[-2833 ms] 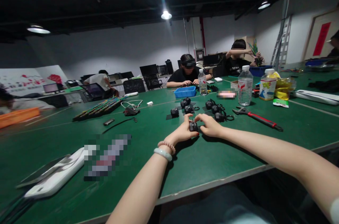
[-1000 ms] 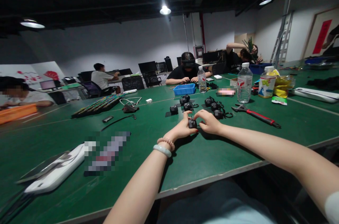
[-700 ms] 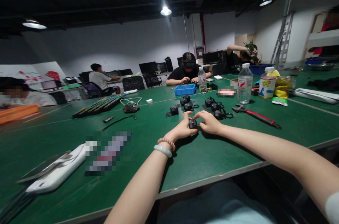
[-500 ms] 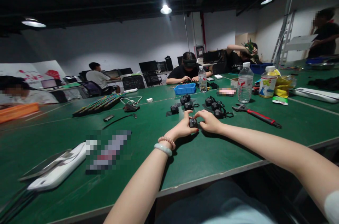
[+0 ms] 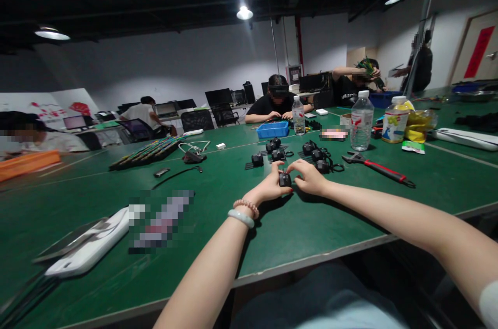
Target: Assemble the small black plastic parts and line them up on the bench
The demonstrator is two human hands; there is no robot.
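Observation:
On the green table (image 5: pixel 218 246), my left hand (image 5: pixel 271 184) is closed around a small black device (image 5: pixel 285 179), its thumb and fingers on either side. What kind of device it is I cannot make out. My right hand (image 5: pixel 307 176) is bent over the far right side of it, fingertips close together near its top; whether they pinch some small part is too small to see. Just beyond my hands lie several similar black devices, among them one at the left (image 5: pixel 257 159) and one at the right (image 5: pixel 322 166), some with looped black cables.
An adjustable wrench (image 5: pixel 379 169) lies right of my right hand. Farther back stand a blue tray (image 5: pixel 272 130), a water bottle (image 5: pixel 361 124) and a juice bottle (image 5: pixel 395 120). A white power strip (image 5: pixel 91 246) lies at left. A co-worker (image 5: pixel 277 100) sits opposite.
My hands stay on the black device with almost no movement. In the background, the person at the far right has moved left, and the seated person at the left has turned away.

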